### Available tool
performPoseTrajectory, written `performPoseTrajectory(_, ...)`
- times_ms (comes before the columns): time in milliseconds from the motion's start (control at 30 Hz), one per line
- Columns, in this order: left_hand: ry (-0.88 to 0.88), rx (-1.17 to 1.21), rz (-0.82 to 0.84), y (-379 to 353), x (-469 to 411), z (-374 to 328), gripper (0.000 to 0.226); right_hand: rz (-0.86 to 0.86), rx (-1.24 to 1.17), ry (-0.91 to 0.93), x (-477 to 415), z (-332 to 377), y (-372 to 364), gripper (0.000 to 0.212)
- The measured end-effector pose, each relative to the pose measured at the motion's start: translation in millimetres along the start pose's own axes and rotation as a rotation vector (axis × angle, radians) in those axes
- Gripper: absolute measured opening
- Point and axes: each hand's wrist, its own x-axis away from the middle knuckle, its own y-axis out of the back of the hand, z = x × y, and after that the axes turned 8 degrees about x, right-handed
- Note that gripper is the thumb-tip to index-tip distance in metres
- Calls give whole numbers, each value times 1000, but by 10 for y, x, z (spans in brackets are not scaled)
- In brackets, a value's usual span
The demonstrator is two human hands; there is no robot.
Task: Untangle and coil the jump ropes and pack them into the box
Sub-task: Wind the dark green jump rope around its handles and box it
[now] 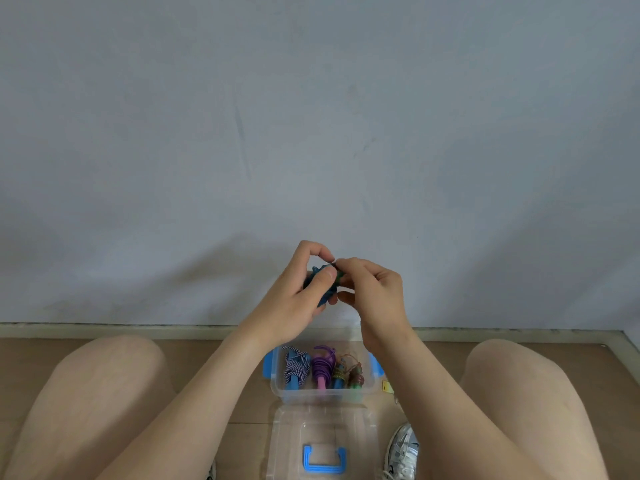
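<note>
Closest in, a clear lid (322, 427) with a blue handle lies flat on the wood floor (194, 355) between the person's bare knees, with a silver shoe (403, 452) just right of it. Touching the lid's far edge stands the open box (311, 394), clear with blue side latches, near the floor's far edge by the wall. Three coiled ropes lie side by side in it: a striped rope (294, 368) at the left, a purple rope (322, 367) in the middle and a brownish rope (349, 374) at the right. A small yellow scrap (388, 386) lies on the floor just beside the box's right side. Both hands are raised above the box, against the wall. The left hand (298, 292) has its fingers curled round a small bundle of blue rope (323, 278), thumb laid across it. The right hand (374, 292) pinches the bundle's top right between thumb and forefinger, its other fingers loosely curled below.
</note>
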Motion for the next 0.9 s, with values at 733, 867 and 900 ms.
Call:
performPoseTrajectory(733,228,309,-263,-22,-90,29,37,173,322,226,-139,-126,-42,14)
performPoseTrajectory(867,188,160,-338,-65,-113,23,42,216,117,50,-95,-78,-59,21)
performPoseTrajectory(900,177,79,-387,-73,-125,60,45,247,67,-37,-93,-72,-62,26)
